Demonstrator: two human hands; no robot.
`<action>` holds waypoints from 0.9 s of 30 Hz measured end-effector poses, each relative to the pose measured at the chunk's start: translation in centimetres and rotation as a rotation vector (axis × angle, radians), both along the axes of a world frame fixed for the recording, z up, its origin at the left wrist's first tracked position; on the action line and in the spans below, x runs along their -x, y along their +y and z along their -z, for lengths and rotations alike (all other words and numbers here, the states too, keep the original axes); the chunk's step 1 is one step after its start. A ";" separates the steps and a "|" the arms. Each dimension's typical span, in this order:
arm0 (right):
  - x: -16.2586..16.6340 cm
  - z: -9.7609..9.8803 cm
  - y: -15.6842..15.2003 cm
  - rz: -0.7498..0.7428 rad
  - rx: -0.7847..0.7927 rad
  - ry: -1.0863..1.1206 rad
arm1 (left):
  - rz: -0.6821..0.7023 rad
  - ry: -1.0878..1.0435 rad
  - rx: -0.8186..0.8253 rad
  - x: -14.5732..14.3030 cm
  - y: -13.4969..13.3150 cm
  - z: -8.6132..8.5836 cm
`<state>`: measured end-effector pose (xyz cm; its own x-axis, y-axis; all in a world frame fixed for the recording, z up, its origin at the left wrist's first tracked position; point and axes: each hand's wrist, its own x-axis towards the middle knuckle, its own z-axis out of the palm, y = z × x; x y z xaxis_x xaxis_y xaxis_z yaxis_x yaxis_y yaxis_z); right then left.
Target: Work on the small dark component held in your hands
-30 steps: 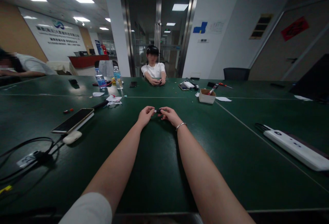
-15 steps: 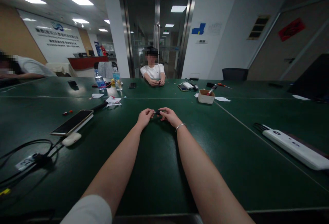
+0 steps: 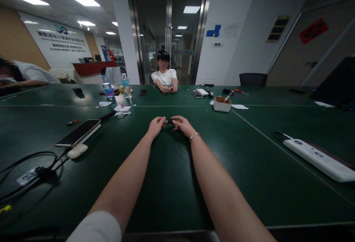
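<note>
Over the middle of the green table, my left hand [image 3: 157, 125] and my right hand [image 3: 181, 124] are close together, joined by a small black stick-like object [image 3: 169, 121] with a pale section at its left. What kind of thing it is, I cannot make out. The fingertips of my left hand pinch the pale left end. My right hand, with a silver bracelet at the wrist, has its thumb and fingers closed on the black part. Fingers cover both ends of the object.
A phone [image 3: 79, 133] with cables lies at left on the green table [image 3: 172, 182]. Beyond are two water bottles [image 3: 126, 86], paper scraps [image 3: 122, 108] and a small box [image 3: 222, 104]. A white power bank-like device [image 3: 316, 158] sits at right. Another person [image 3: 165, 76] sits opposite.
My left fingertips have shifted very slightly left, and more of the pale section shows between my hands. My right hand stays nearly where it was.
</note>
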<state>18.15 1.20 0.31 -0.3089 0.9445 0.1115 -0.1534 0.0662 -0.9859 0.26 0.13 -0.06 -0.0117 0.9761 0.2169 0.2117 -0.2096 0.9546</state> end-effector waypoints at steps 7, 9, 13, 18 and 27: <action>-0.1 -0.3 -0.2 0.007 0.015 -0.001 | 0.001 0.035 -0.057 -0.2 -0.1 0.2; -0.1 -0.3 -0.2 0.007 0.023 0.002 | -0.006 0.012 -0.016 -0.3 -0.2 0.1; 0.0 -0.3 -0.2 0.005 0.017 -0.007 | -0.019 0.056 0.010 -0.5 -0.3 -0.1; 0.0 -0.2 -0.1 -0.001 -0.006 0.000 | -0.003 -0.032 -0.025 -0.6 -0.2 -0.2; 0.0 -0.2 -0.1 -0.017 0.003 0.008 | 0.033 -0.055 -0.071 -0.5 -0.3 -0.2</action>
